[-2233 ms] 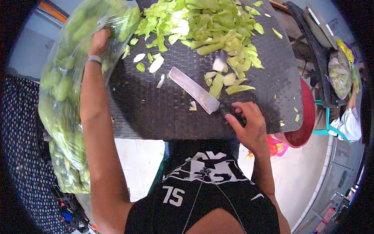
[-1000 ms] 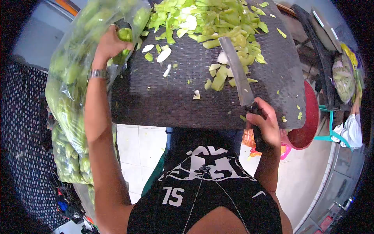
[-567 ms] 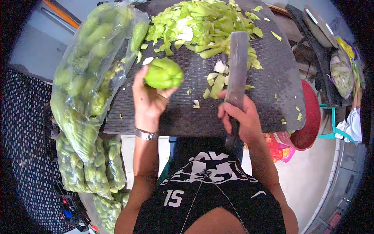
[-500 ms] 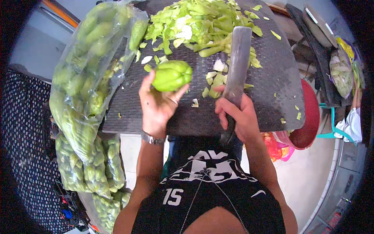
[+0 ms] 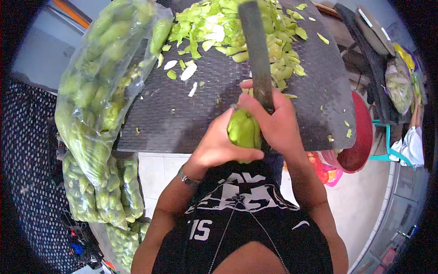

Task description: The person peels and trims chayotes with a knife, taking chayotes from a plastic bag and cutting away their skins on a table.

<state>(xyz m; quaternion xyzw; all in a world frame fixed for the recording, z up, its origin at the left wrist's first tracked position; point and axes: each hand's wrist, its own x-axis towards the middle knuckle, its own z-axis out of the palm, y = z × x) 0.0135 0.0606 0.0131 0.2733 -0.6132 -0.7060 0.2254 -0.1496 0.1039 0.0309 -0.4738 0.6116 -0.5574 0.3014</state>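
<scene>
A green chayote (image 5: 243,131) sits in my left hand (image 5: 213,142), whose fingers and thumb wrap round it just off the table's near edge. My right hand (image 5: 277,119) is closed on a large cleaver-like knife (image 5: 256,50), its long dark blade pointing away from me over the table. The two hands meet, with the right thumb close to the top of the chayote. The knife's handle is mostly hidden by my right hand. Beyond the blade lies a heap of green peelings (image 5: 214,27).
A clear plastic bag of chayotes (image 5: 98,82) leans over the left side of the dark woven-textured table (image 5: 182,123). More filled bags (image 5: 98,192) stand below it. At the right are a red tub (image 5: 360,137) and a turquoise stool (image 5: 388,141). Loose peel scraps dot the table.
My left hand has brought the chayote down and right, close to my body, meeting my right hand. The knife blade has swung left and now reaches over the peelings.
</scene>
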